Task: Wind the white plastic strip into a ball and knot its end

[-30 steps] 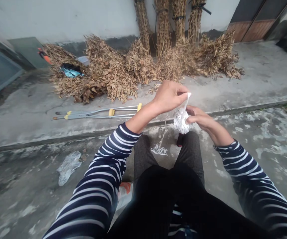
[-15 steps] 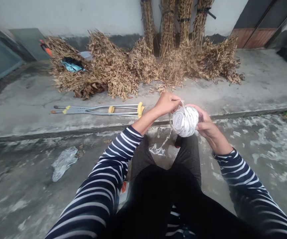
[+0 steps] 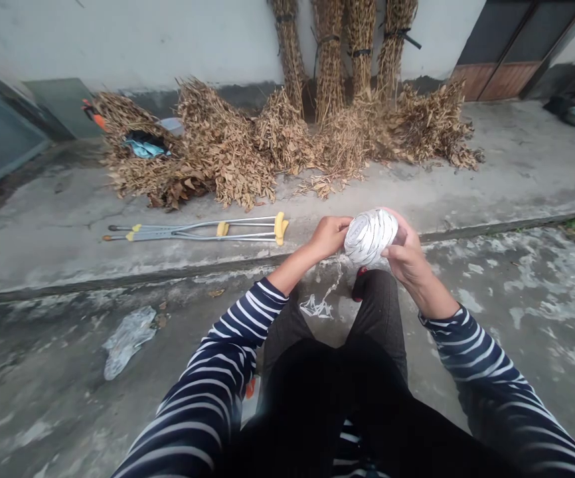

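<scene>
Above my knees, a roll of white plastic twine [image 3: 370,238] with thin dark lines is held up in my right hand [image 3: 410,262], its thumb on the near side and fingers curled behind. My left hand [image 3: 330,236] is closed in a pinch at the roll's left side, apparently on the strand; its fingertips are partly hidden by the roll. Below the hands a loose white tail of twine [image 3: 334,282] hangs to the ground, where it ends in a small tangled heap [image 3: 316,307] between my feet.
A pair of crutches [image 3: 192,230] with yellow pads lies on the raised concrete step. Dried plant stalks [image 3: 232,153] are heaped along the wall, with tied bundles [image 3: 330,60] upright behind. A crumpled clear plastic bag [image 3: 129,338] lies on the ground at left.
My left hand has come down from the top of the roll to its left side, with the strand. The roll has tilted in my right hand; the view has shifted slightly.
</scene>
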The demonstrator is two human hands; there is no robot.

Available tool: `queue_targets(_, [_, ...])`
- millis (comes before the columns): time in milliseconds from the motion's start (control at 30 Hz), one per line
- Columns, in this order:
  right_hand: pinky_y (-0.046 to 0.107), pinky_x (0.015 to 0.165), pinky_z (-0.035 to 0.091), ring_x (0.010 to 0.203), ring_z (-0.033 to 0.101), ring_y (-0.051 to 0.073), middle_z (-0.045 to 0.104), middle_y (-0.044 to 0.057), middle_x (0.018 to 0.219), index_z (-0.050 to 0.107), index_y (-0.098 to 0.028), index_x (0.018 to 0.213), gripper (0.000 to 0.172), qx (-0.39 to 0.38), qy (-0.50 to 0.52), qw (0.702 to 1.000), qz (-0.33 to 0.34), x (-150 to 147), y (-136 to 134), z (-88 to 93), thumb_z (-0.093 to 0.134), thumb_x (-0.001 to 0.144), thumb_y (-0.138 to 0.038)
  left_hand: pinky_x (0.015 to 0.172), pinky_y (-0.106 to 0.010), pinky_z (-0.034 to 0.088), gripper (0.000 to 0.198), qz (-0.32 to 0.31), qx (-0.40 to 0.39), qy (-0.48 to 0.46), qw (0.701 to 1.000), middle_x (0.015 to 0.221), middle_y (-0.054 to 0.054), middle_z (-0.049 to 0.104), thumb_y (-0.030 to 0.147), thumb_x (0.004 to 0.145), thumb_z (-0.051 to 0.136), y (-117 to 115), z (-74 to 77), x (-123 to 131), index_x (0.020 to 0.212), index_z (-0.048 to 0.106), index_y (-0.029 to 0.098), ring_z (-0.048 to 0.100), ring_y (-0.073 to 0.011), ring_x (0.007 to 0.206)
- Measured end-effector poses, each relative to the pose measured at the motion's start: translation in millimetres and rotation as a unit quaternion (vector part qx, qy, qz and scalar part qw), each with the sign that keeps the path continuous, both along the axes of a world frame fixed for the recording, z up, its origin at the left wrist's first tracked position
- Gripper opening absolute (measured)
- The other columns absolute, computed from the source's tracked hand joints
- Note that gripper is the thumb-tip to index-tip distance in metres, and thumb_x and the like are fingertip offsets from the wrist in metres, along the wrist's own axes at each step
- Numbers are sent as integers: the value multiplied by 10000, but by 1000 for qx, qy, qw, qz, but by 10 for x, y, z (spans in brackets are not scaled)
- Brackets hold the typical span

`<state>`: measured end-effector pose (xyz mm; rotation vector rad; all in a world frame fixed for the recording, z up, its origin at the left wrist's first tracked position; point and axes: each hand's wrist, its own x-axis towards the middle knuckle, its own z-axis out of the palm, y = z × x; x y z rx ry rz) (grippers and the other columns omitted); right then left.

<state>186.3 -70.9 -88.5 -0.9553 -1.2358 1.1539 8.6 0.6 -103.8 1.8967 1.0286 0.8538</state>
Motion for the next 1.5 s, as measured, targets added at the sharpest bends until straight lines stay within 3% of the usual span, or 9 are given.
queue_targets(167, [442, 989, 507, 1224, 596, 322, 641, 87, 1314, 550, -297, 1214, 777, 7, 7, 1000, 4, 7, -10, 24, 864, 535, -510, 674, -203, 408, 269, -4, 48, 44, 998, 729, -12, 751, 165, 869, 535, -7, 9, -25, 796, 792, 135, 668, -172, 754])
queue_targets(333, [415, 929, 535, 1234, 612, 316, 625, 91, 1422, 512, -309, 1203, 763, -5, -8, 998, 67, 66, -13, 60, 882, 553, -458, 602, -222, 305, 248, -8, 77, 106, 991, 614, -10, 662, 165, 852, 543, -43, 61, -28, 693, 731, 138, 594, -162, 663])
queue_targets(467, [387, 874, 525, 1117, 646, 297, 680, 64, 1285, 513, -304, 1175, 746, -28, -25, 992, 121, 153, 22, 41, 866, 523, -385, 585, -244, 257, 226, -10, 77, 152, 985, 545, -13, 597, 149, 813, 568, -106, 72, -16, 613, 672, 137, 543, -155, 617])
queue_targets(667, [317, 715, 461, 887, 609, 236, 647, 2, 996, 506, -305, 1097, 679, -40, -44, 993, 105, 162, 18, 52, 817, 494, -334, 596, -239, 302, 205, -21, 62, 128, 990, 587, -14, 648, 145, 810, 568, -119, 29, 0, 662, 709, 148, 587, -169, 641])
queue_targets(900, [334, 716, 473, 902, 599, 239, 630, 16, 1044, 471, -304, 1093, 716, -16, -31, 998, 56, 117, 49, 70, 838, 484, -391, 574, -238, 446, 205, -61, -126, -38, 989, 562, 22, 650, 124, 798, 534, -124, -168, 29, 845, 731, 151, 588, -145, 507])
queue_targets(1000, [347, 727, 491, 951, 601, 256, 611, 23, 1059, 464, -309, 1109, 744, 1, -36, 999, 1, 168, 122, 45, 855, 490, -444, 492, -232, 414, 130, -59, -208, -43, 975, 492, 27, 601, 201, 864, 558, -261, -231, -5, 780, 650, 162, 523, -125, 416])
queue_targets(1100, [358, 759, 500, 993, 595, 265, 584, 22, 1047, 453, -311, 1123, 754, 14, -55, 997, -44, 239, 214, -6, 863, 507, -454, 473, -216, 386, 227, -49, -219, -17, 974, 467, 41, 570, 325, 943, 535, -423, -242, -76, 805, 625, 169, 482, -105, 391])
queue_targets(1300, [400, 829, 527, 1024, 603, 281, 577, 22, 1055, 431, -294, 1163, 768, 57, -118, 987, -91, 334, 422, -216, 857, 546, -460, 551, -200, 385, 348, -89, -121, 105, 983, 520, 35, 588, 342, 952, 499, -661, -71, -190, 653, 556, 175, 497, -80, 454])
queue_targets(1500, [517, 980, 510, 1125, 570, 338, 578, 83, 1160, 487, -245, 1170, 743, 132, -241, 945, -179, 499, 609, -410, 853, 531, -343, 573, -204, 368, 343, -153, -89, 139, 974, 515, 31, 569, 305, 936, 499, -786, 269, -286, 633, 580, 169, 481, -83, 487])
